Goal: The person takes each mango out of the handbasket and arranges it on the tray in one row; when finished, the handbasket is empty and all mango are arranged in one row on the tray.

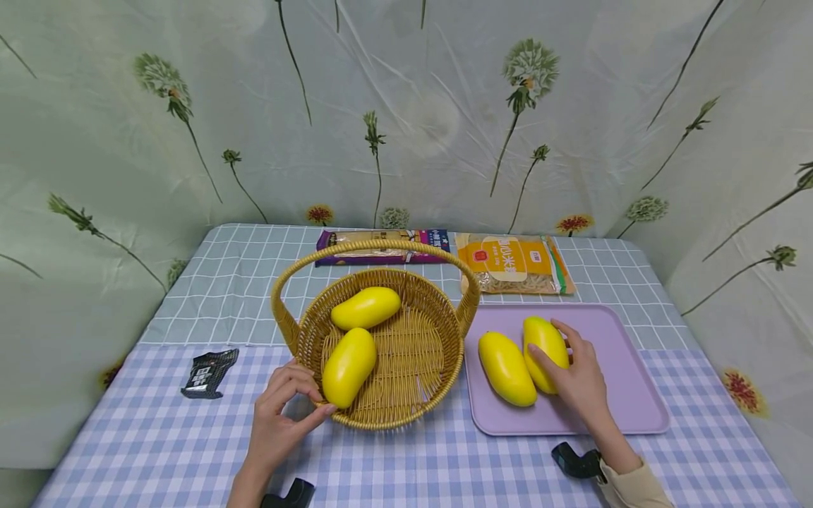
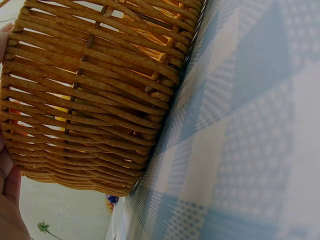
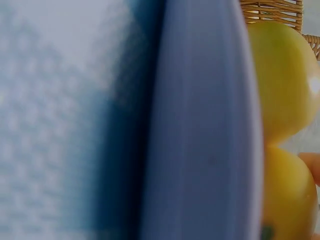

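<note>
Nearest the camera, the left hand (image 1: 284,401) pinched the wicker basket (image 1: 408,360) by its rim; the right hand (image 1: 583,377) clasped a yellow mango (image 1: 543,334) on the purple tray (image 1: 631,398). A loose grasp risked the smooth thing slipping, a sideways pull bumping the neighbouring mango (image 1: 506,370).

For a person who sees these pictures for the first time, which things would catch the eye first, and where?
Probably the bright yellow mangoes: two lie in the wicker basket and two on the lilac tray to the right. Next would come the basket's tall arched handle, then the hands: the left hand holds the near left rim, the right hand the tray's right-hand mango.
</note>
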### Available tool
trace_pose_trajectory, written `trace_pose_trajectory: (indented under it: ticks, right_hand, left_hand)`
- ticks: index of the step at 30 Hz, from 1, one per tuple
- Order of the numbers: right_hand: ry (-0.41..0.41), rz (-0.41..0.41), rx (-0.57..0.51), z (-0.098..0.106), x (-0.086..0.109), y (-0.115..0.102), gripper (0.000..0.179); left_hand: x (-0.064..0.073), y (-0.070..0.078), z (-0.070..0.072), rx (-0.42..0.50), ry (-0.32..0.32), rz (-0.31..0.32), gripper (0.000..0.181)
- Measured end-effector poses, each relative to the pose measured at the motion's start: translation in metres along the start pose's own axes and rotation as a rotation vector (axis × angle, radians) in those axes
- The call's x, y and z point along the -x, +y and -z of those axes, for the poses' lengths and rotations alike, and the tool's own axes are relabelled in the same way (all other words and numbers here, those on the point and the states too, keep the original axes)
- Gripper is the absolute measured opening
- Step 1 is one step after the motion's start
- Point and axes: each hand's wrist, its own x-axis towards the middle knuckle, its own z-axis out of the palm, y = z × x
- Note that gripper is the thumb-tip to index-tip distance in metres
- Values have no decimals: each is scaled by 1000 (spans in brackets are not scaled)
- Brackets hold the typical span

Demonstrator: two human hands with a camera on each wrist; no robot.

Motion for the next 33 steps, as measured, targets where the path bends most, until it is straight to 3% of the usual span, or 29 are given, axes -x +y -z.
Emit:
trace_pose_trajectory:
  ticks: [26, 33]
  right_hand:
    - [-104, -60, 96, 1, 7, -4, 77]
    - [-115, -56, 74, 0, 9, -6, 76]
  left_hand:
    - [1, -1, 0, 9, -6, 5, 24]
    - [0, 1, 0, -6, -7, 19, 25]
